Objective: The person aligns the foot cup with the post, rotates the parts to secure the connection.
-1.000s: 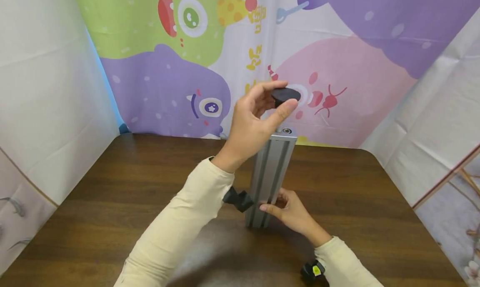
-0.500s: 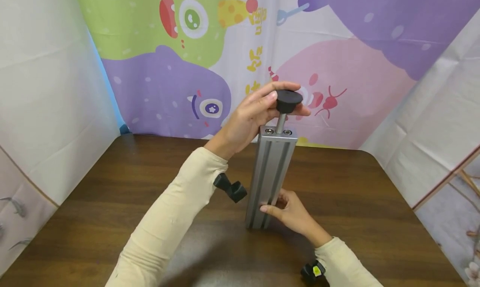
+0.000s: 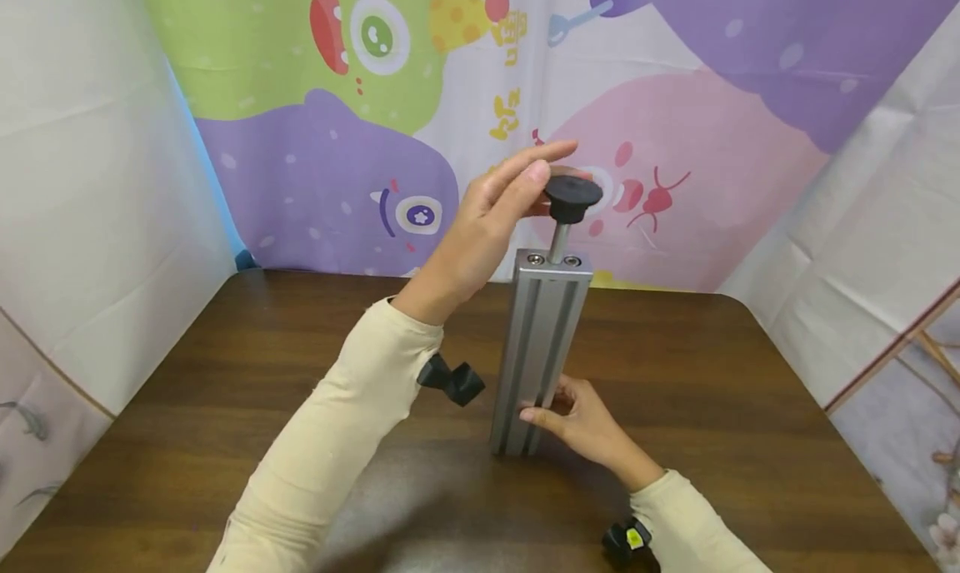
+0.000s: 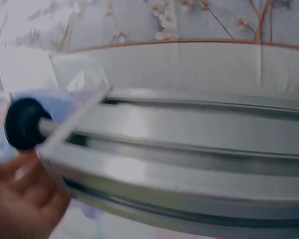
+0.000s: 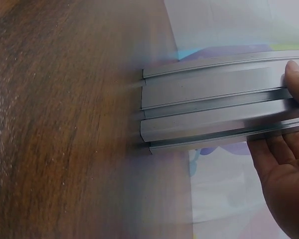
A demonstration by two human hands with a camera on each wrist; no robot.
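Note:
A grey aluminium extrusion (image 3: 542, 356) with grooved sides stands upright on the brown table. From its top end plate rises a short metal rod that carries a black round levelling foot (image 3: 573, 196). My left hand (image 3: 491, 223) is at the left of this foot, thumb and fingers extended beside its edge; whether they touch it I cannot tell. Low on the extrusion, my right hand (image 3: 588, 423) grips it, thumb on the near face and fingers around the far side. The right wrist view shows the same hold, with the extrusion's lower end (image 5: 154, 112) against the table.
The wooden table (image 3: 337, 465) spreads around the extrusion. A cartoon-printed curtain (image 3: 300, 165) hangs at the back, with pale cloth walls (image 3: 90, 181) on both sides. Black camera mounts (image 3: 453, 381) sit on the wrists.
My left hand has let go of the levelling foot, which it pinched a second ago, and shifted left with its fingers straighter. The right hand and the extrusion stay in place.

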